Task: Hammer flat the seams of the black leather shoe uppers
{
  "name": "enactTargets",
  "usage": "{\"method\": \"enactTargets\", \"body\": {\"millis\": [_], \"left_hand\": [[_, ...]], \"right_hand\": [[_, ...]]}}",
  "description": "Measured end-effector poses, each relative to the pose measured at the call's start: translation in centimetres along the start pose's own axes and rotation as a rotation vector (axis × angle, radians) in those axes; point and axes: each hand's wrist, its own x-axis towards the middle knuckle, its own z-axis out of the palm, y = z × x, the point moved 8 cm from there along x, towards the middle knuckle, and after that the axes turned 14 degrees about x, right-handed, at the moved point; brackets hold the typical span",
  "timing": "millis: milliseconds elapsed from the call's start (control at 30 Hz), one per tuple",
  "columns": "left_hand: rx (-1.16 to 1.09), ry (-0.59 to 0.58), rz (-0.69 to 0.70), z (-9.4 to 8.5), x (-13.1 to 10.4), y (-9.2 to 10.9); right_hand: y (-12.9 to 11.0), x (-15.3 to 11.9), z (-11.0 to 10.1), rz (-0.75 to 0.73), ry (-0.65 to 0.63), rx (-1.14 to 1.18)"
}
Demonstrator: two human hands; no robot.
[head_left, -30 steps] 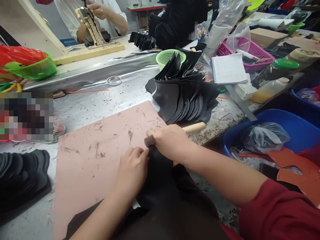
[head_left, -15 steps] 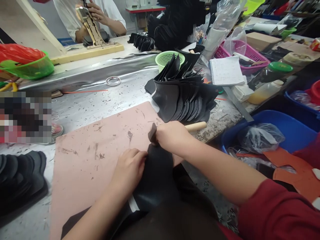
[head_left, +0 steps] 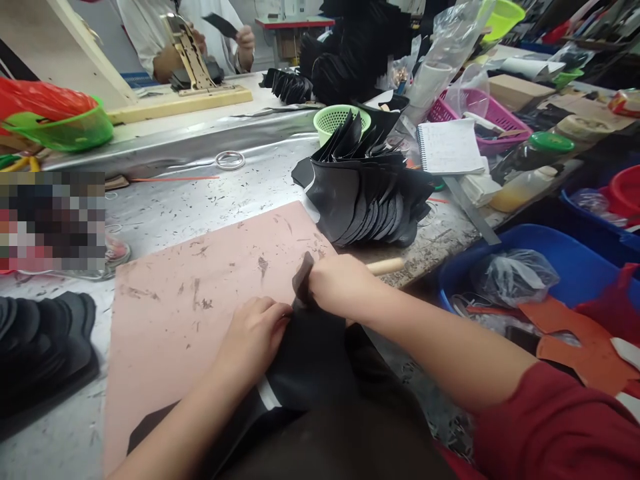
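Note:
A black sheet piece (head_left: 315,353) lies over the near right edge of the pink board (head_left: 165,320), with a small flap of it turned up at its far end. My left hand (head_left: 257,330) rests at the sheet's left edge, fingers pressed together on it. My right hand (head_left: 340,283) is closed at the far end, beside the raised flap, and a pale wooden handle (head_left: 387,267) sticks out to its right. Whatever tool end belongs to that handle is hidden by the hand.
Stacked black pieces (head_left: 370,197) stand beyond the board, more (head_left: 45,347) at the left. A green basket (head_left: 327,127), notebook (head_left: 450,147) and metal ruler (head_left: 473,213) lie behind. A blue tub (head_left: 540,240) stands right. Across the table, a person holds a dark piece (head_left: 220,25).
My right hand has shifted slightly nearer to me, and the flap beside it stands up longer. The person across the table has lifted a dark piece to the side. The view has moved slightly.

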Motion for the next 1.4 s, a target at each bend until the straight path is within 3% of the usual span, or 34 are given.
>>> {"method": "enactTargets", "body": {"millis": [633, 800, 933, 1067, 1200, 1400], "left_hand": [[-0.003, -0.039, 0.027, -0.5, -2.7, -0.5], [-0.012, -0.03, 0.002, -0.7, -3.4, -0.7], [-0.046, -0.028, -0.003, -0.5, -3.9, -1.0], [-0.063, -0.04, -0.008, -0.4, -4.5, -1.4], [-0.09, -0.069, -0.019, -0.1, -5.3, -1.8], [-0.026, -0.005, -0.023, 0.0, -6.7, -2.2]], "right_hand": [[-2.2, -1.5, 1.2, -0.014, 0.04, 0.013], [-2.7, -1.5, 2.1, 0.007, -0.078, 0.036], [-3.1, -1.5, 1.9, 0.045, -0.067, 0.023], [-3.8, -1.8, 2.5, 0.048, -0.152, 0.031], [-4.2, -2.0, 2.3, 0.035, -0.065, 0.059], [-4.5, -2.2, 3.5, 0.055, -0.086, 0.028]]}}
